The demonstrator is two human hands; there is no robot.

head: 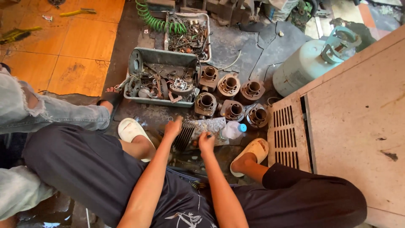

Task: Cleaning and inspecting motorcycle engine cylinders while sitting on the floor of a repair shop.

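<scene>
Two hands meet my finned cylinder [198, 131] on the floor: left hand [173, 127] grips its fins, right hand [206, 141] seemingly pinches a tool.

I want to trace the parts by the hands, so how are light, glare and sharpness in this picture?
Head view: even daylight, soft shadows; the finned cylinder under the left hand and right hand sits in the person's shade; mild glare on the gas tank; wide-lens bending at the edges; no obvious blur.

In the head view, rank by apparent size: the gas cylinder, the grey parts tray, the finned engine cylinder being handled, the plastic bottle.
1. Gas cylinder and grey parts tray: alike, unranked.
2. Finned engine cylinder.
3. Plastic bottle, smallest.
</scene>
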